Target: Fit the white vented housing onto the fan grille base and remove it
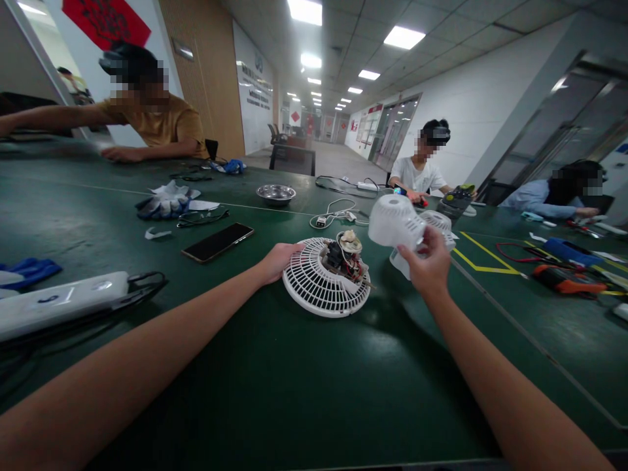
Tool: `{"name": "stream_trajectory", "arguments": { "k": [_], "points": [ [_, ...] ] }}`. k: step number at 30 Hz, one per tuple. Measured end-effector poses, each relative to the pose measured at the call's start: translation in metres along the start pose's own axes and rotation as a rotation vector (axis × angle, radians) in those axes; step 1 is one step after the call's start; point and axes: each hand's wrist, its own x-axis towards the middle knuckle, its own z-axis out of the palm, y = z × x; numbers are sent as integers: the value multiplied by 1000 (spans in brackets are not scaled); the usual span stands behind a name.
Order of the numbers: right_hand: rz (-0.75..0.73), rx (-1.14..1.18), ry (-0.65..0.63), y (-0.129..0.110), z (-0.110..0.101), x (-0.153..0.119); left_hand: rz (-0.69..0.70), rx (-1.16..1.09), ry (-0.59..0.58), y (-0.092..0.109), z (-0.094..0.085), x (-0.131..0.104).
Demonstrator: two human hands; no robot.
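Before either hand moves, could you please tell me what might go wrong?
Loose red wires on the exposed black motor assembly might snag if the round white plastic grille beneath tips. The left hand holds only its edge, so it could tilt. The right hand's one-sided grip could let the translucent white plastic cover slip.

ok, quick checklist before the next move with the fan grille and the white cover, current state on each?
1. Grille steadied: ok, left hand grips its rim.
2. Cover in hand: ok, right hand holds it up.
3. Cover apart from motor: ok, it is off to the right.
4. Wires all connected: cannot tell, too small and bunched.
5. Gloves worn: not ok, both hands bare; gloves lie beyond the phone.
6. Phone away from grille: ok, not touching.
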Motion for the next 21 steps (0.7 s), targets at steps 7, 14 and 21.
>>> {"name": "stream_trajectory", "arguments": {
  "k": [7, 14, 21],
  "points": [
    [202, 139, -280, 9, 33, -23, -7, 26, 10, -1, -1, 3],
    [374, 237, -435, 14, 34, -24, 20, 21, -8, -2, 1, 1],
    [606, 431, -502, -2, 35, -26, 62, 70, 70, -3, 2, 1]
  ]
}}
